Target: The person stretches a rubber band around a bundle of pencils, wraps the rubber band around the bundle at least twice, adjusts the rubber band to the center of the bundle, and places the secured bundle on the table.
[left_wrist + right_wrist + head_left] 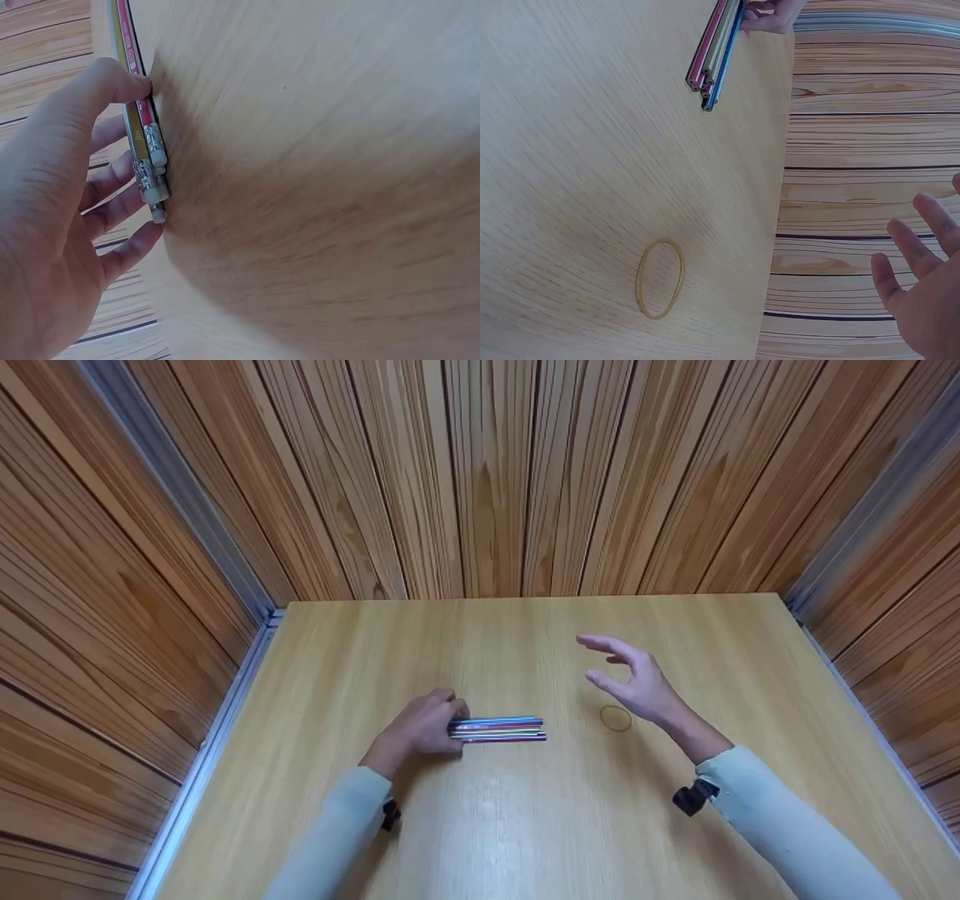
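Note:
My left hand (427,724) grips a bundle of several pencils (501,729) by their eraser ends, close over the table left of its middle. In the left wrist view the thumb presses one side of the pencils (139,97), whose metal ferrules and white erasers show, with the fingers around the other side. Their unsharpened ends point right; blue, pink and pale barrels show in the right wrist view (718,52). A thin yellow rubber band (616,718) lies in a loop on the table. Above and beside it hovers my right hand (636,679), thumb and fingers spread, holding nothing.
The light wood table (495,825) is walled by wooden planks (491,480) at the back and on both sides. Grey metal rails (217,735) run along its side edges. A small black device (694,796) sits on the right wrist.

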Demonstrator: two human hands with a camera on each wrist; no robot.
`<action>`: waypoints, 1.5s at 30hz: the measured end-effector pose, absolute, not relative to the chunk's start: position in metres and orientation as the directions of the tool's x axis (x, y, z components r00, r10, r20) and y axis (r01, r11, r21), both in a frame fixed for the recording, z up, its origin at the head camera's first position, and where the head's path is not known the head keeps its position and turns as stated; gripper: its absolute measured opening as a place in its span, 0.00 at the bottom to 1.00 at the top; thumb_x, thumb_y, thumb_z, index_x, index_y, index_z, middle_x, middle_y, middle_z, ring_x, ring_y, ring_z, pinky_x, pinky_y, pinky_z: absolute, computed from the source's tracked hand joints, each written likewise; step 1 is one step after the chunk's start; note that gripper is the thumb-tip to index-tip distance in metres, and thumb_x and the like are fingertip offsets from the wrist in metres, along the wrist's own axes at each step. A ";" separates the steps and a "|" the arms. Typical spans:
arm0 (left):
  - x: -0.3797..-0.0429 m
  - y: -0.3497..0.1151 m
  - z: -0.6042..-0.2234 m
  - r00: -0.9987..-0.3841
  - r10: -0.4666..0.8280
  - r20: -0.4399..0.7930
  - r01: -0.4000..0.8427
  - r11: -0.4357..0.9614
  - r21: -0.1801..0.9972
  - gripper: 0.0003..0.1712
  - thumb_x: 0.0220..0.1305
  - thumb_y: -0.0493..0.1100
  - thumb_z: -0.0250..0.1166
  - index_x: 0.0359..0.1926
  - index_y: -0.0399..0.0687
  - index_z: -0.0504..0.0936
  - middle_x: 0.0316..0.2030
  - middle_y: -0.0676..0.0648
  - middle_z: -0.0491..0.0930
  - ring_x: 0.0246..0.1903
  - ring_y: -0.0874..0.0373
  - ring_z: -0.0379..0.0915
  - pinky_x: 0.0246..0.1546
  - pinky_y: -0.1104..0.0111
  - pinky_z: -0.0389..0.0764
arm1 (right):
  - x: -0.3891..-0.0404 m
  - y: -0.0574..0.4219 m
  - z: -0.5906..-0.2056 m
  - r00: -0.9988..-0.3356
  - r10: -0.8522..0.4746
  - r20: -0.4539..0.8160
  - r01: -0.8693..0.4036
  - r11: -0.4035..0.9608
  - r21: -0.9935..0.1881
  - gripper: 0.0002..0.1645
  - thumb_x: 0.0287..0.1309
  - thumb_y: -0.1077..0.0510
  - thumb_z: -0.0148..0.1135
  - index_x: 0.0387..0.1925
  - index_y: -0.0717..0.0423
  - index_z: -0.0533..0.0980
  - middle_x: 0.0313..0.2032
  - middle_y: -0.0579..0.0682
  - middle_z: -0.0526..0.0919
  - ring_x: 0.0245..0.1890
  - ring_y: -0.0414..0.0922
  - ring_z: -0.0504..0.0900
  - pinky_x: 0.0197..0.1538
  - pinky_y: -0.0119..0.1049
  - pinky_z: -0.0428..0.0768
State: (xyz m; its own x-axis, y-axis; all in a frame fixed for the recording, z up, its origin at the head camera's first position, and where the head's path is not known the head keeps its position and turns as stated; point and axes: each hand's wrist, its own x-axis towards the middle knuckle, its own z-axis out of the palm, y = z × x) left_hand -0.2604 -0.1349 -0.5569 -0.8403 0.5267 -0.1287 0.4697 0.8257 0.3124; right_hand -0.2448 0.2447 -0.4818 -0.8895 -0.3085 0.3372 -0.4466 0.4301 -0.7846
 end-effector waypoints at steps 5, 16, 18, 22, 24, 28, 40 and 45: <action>-0.262 -0.131 -0.558 -0.841 0.527 -0.126 0.473 0.827 0.304 0.19 0.66 0.45 0.80 0.55 0.47 0.88 0.46 0.48 0.80 0.43 0.56 0.71 0.48 0.61 0.76 | -0.243 0.240 -0.480 -0.892 -0.312 0.326 -0.437 0.414 -0.798 0.32 0.76 0.62 0.68 0.78 0.57 0.76 0.77 0.58 0.82 0.78 0.60 0.78 0.76 0.41 0.73; -0.262 -0.126 -0.560 -0.841 0.521 -0.149 0.476 0.841 0.257 0.22 0.66 0.49 0.81 0.55 0.46 0.87 0.46 0.48 0.81 0.44 0.55 0.73 0.48 0.61 0.78 | -0.238 0.218 -0.476 -0.928 -0.217 0.304 -0.354 0.252 -0.901 0.28 0.83 0.65 0.58 0.78 0.64 0.74 0.76 0.65 0.81 0.77 0.63 0.78 0.71 0.24 0.75; -0.262 -0.126 -0.561 -0.841 0.517 -0.158 0.474 0.846 0.245 0.23 0.66 0.50 0.81 0.55 0.45 0.86 0.45 0.48 0.81 0.43 0.55 0.73 0.48 0.61 0.77 | -0.237 0.215 -0.477 -0.933 -0.209 0.294 -0.340 0.234 -0.911 0.28 0.83 0.66 0.58 0.78 0.65 0.73 0.76 0.66 0.80 0.78 0.64 0.77 0.71 0.23 0.76; -0.262 -0.126 -0.561 -0.838 0.518 -0.174 0.481 0.850 0.215 0.24 0.66 0.52 0.80 0.55 0.44 0.86 0.45 0.48 0.80 0.43 0.55 0.72 0.48 0.61 0.76 | -0.235 0.209 -0.481 -0.934 -0.236 0.268 -0.325 0.251 -0.912 0.28 0.83 0.65 0.58 0.79 0.65 0.72 0.78 0.64 0.78 0.80 0.65 0.75 0.70 0.25 0.77; -0.261 -0.126 -0.561 -0.834 0.524 -0.173 0.491 0.848 0.200 0.25 0.66 0.52 0.80 0.55 0.43 0.86 0.44 0.48 0.80 0.42 0.55 0.71 0.48 0.62 0.75 | -0.234 0.207 -0.485 -0.930 -0.259 0.259 -0.329 0.276 -0.903 0.29 0.83 0.65 0.58 0.79 0.64 0.72 0.79 0.64 0.77 0.80 0.66 0.74 0.69 0.27 0.77; -0.260 -0.125 -0.561 -0.824 0.549 -0.140 0.519 0.830 0.203 0.24 0.64 0.50 0.78 0.53 0.40 0.85 0.41 0.47 0.81 0.39 0.55 0.70 0.44 0.62 0.74 | -0.231 0.205 -0.490 -0.929 -0.277 0.246 -0.327 0.303 -0.895 0.29 0.82 0.65 0.59 0.79 0.62 0.73 0.79 0.63 0.77 0.81 0.65 0.74 0.69 0.31 0.77; -0.258 -0.119 -0.562 -0.816 0.544 -0.195 0.524 0.839 0.150 0.27 0.69 0.52 0.75 0.59 0.37 0.82 0.46 0.44 0.80 0.42 0.53 0.70 0.52 0.57 0.79 | -0.234 0.209 -0.490 -0.934 -0.264 0.242 -0.318 0.301 -0.899 0.29 0.82 0.65 0.60 0.79 0.61 0.73 0.79 0.62 0.77 0.81 0.65 0.74 0.72 0.37 0.78; -0.255 -0.117 -0.565 -0.812 0.551 -0.192 0.554 0.831 0.043 0.27 0.73 0.54 0.69 0.60 0.37 0.82 0.50 0.42 0.82 0.46 0.49 0.75 0.58 0.52 0.81 | -0.235 0.211 -0.490 -0.927 -0.259 0.271 -0.342 0.288 -0.894 0.29 0.82 0.65 0.60 0.79 0.63 0.73 0.79 0.63 0.78 0.80 0.65 0.74 0.69 0.30 0.76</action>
